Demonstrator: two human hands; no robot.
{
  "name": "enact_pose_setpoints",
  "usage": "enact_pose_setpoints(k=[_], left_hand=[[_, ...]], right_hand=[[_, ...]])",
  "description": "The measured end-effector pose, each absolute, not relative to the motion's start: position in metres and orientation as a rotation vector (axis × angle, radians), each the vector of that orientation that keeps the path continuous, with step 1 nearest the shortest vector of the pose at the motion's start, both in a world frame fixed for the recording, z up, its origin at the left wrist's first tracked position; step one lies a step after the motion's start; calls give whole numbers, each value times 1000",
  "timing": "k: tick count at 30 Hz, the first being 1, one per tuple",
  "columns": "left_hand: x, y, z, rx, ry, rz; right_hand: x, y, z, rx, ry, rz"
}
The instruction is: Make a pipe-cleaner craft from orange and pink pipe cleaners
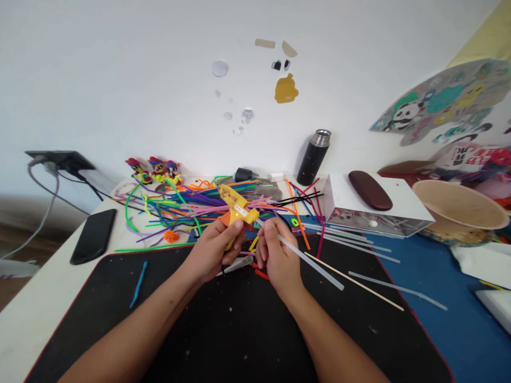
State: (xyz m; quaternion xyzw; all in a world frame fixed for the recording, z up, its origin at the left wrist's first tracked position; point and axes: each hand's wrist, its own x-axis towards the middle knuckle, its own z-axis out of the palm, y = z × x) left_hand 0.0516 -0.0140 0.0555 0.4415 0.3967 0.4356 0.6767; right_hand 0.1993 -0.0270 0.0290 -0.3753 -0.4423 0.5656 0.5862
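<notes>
Closest to me, a black mat [247,340] lies under my forearms. Above its far edge, my left hand [221,244] is curled around a yellow glue gun [232,201]. My right hand [279,258], just beside it, pinches a translucent glue stick [313,266] between thumb and fingers; one end meets the gun's yellow collar, the other slants out past my right hand. A small white label [240,210] on the gun has dark print, too small to read. On the mat right of my right hand lies a thin wooden stick [355,282]. Left of my left hand, on the tabletop [43,319], is a black phone [93,235]. Beyond both hands spread colourful pipe cleaners [207,201]. Farther, to the right, stands a black bottle [312,162]; far right, a bag [465,158] shows large characters, mostly red, that I cannot read clearly.
</notes>
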Motion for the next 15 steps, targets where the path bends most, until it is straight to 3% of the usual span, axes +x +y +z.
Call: enact_pose_setpoints(k=[8,15], left_hand=[[51,-14,48,985,870,1040],[46,-15,47,1074,911,1111]], right_hand=[[196,-28,25,-773,-1112,1493],[196,-27,20,-864,-1160,1438]])
